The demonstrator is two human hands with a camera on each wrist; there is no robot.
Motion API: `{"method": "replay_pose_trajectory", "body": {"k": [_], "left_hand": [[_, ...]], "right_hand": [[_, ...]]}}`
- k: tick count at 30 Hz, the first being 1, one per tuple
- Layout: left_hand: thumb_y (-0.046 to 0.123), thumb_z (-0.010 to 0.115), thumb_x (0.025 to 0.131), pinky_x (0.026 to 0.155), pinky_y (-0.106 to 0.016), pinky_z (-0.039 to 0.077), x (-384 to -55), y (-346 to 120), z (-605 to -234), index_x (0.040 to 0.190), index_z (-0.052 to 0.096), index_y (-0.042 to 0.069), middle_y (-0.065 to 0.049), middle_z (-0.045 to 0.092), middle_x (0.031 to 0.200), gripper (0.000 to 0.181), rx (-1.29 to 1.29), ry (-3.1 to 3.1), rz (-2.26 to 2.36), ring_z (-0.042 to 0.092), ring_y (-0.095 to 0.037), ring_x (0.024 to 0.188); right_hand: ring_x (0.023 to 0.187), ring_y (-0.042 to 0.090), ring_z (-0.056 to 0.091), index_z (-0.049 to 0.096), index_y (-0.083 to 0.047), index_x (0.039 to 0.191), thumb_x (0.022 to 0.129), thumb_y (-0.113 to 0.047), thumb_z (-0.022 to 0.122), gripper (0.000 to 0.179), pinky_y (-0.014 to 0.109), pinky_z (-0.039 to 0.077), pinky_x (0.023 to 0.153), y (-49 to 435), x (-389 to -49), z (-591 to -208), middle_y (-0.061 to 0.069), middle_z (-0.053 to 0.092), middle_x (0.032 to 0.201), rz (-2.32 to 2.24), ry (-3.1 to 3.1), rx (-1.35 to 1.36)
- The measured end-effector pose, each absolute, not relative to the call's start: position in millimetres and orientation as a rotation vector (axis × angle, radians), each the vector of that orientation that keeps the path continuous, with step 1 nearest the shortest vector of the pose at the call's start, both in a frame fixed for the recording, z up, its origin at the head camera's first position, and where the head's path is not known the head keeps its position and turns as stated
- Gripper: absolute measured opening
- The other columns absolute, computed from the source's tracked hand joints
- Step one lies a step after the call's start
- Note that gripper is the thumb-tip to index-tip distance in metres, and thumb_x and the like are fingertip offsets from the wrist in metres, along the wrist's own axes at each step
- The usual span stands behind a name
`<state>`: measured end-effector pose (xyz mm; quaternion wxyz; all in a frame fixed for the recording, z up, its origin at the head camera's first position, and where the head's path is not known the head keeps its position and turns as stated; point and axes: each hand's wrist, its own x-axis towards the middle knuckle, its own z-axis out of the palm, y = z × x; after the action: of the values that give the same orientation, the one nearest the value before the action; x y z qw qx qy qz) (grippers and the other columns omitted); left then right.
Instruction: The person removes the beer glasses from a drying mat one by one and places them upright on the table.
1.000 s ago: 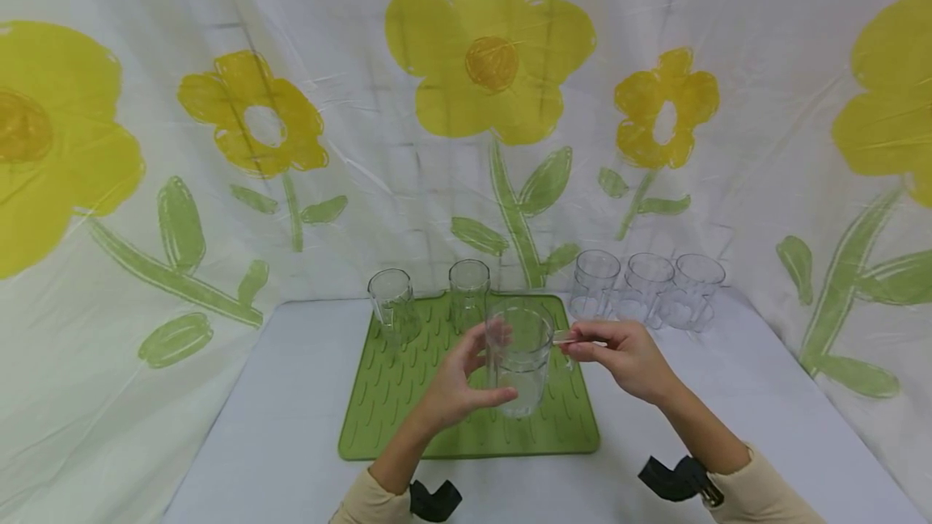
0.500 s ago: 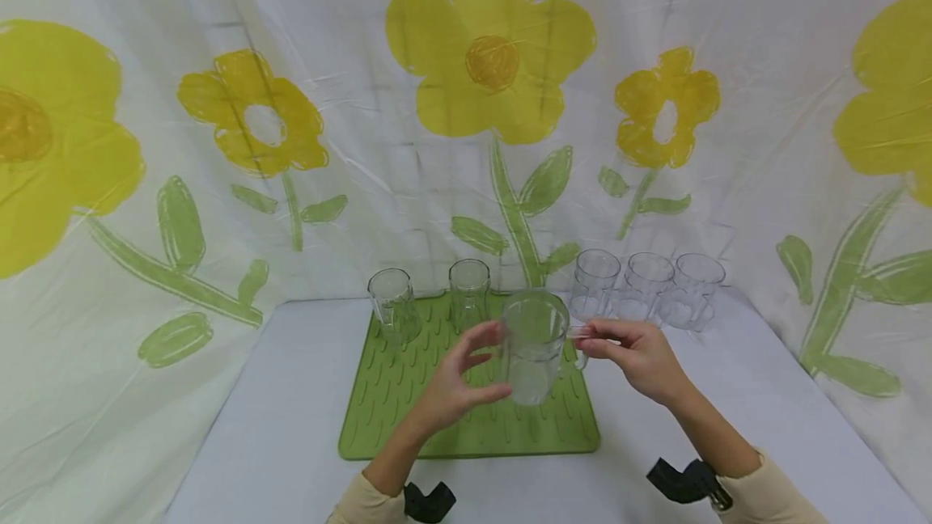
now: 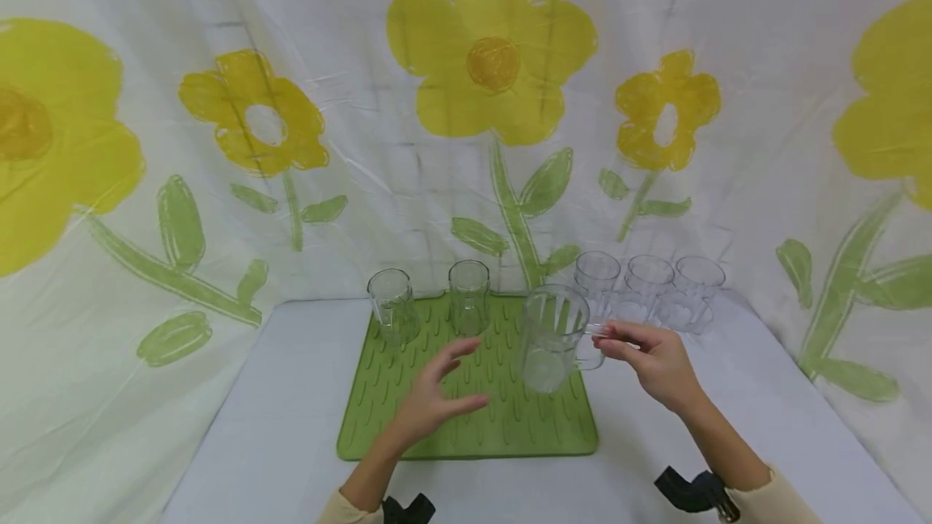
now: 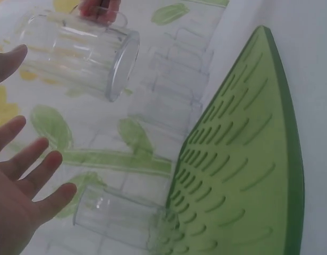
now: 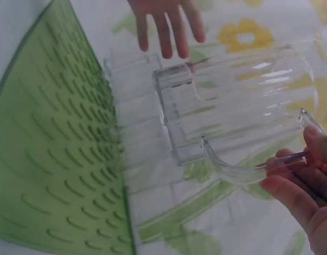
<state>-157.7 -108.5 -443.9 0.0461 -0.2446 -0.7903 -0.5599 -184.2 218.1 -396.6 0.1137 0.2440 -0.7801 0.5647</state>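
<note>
A clear glass mug (image 3: 551, 346) hangs upright above the right part of a green drying mat (image 3: 466, 439). My right hand (image 3: 653, 358) pinches its handle (image 5: 235, 172) between thumb and fingers. To the left of the mug, over the mat, my left hand (image 3: 431, 399) has its fingers spread with a gap between them and the glass. Two more clear mugs stand along the mat's back edge, a left mug (image 3: 393, 307) and a middle mug (image 3: 469, 297). In the left wrist view the raised mug (image 4: 84, 53) is seen from its base end, beyond the spread fingers.
Three clear mugs (image 3: 651, 289) stand in a row on the white table (image 3: 277, 403), behind and to the right of the mat. A white curtain (image 3: 408, 209) printed with yellow flowers closes off the back and both sides.
My left hand has let go of the mug and drawn back to the left and down. My right hand has carried the mug by its handle to the right.
</note>
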Motion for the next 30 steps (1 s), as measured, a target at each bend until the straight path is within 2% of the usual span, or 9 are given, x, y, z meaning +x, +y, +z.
{"method": "replay_pose_trajectory", "body": {"k": [6, 13, 17, 23, 30], "left_hand": [[0.016, 0.079, 0.080, 0.109, -0.064, 0.036, -154.0, -124.2, -453.0, 0.142, 0.046, 0.014, -0.012, 0.049, 0.146, 0.070, -0.663, -2.467, -1.685, 0.045, -0.033, 0.134], [0.015, 0.079, 0.080, 0.113, -0.065, 0.030, -148.9, -143.1, -457.3, 0.143, 0.045, 0.014, -0.011, 0.047, 0.147, 0.071, -0.518, -2.512, -1.717, 0.041, -0.038, 0.137], [0.017, 0.079, 0.080, 0.114, -0.065, 0.028, -147.5, -152.7, -461.2, 0.143, 0.045, 0.014, -0.012, 0.045, 0.150, 0.072, -0.448, -2.541, -1.714, 0.038, -0.039, 0.139], [0.019, 0.079, 0.080, 0.115, -0.067, 0.024, -144.7, -163.8, -470.9, 0.146, 0.042, 0.011, -0.016, 0.040, 0.152, 0.076, -0.377, -2.597, -1.719, 0.033, -0.041, 0.142], [0.023, 0.082, 0.077, 0.115, -0.068, 0.023, -138.5, -175.9, -481.4, 0.146, 0.043, 0.017, -0.017, 0.037, 0.154, 0.079, -0.204, -2.665, -1.684, 0.029, -0.043, 0.144]], "right_hand": [[0.083, -0.010, 0.068, 0.066, 0.017, 0.105, 0.084, 0.009, 0.067, 0.022, 0.011, 0.057, 0.070, 221.5, -182.2, -404.7, -0.025, 0.070, 0.091, 1.614, -2.271, 0.587], [0.079, -0.007, 0.069, 0.068, 0.015, 0.105, 0.084, 0.007, 0.069, 0.023, 0.008, 0.055, 0.068, 227.2, -184.8, -412.3, -0.025, 0.069, 0.088, 1.542, -2.275, 0.482], [0.078, -0.012, 0.066, 0.069, 0.014, 0.104, 0.084, 0.005, 0.070, 0.021, 0.006, 0.053, 0.068, 231.7, -186.6, -416.8, -0.029, 0.067, 0.086, 1.500, -2.296, 0.414], [0.076, -0.011, 0.066, 0.069, 0.014, 0.100, 0.086, 0.004, 0.068, 0.017, 0.009, 0.056, 0.068, 237.8, -190.5, -423.8, -0.027, 0.067, 0.083, 1.568, -2.290, 0.343], [0.074, -0.010, 0.067, 0.066, 0.019, 0.101, 0.086, 0.003, 0.068, 0.021, 0.009, 0.056, 0.069, 244.6, -192.3, -431.4, -0.029, 0.066, 0.081, 1.592, -2.265, 0.263]]}}
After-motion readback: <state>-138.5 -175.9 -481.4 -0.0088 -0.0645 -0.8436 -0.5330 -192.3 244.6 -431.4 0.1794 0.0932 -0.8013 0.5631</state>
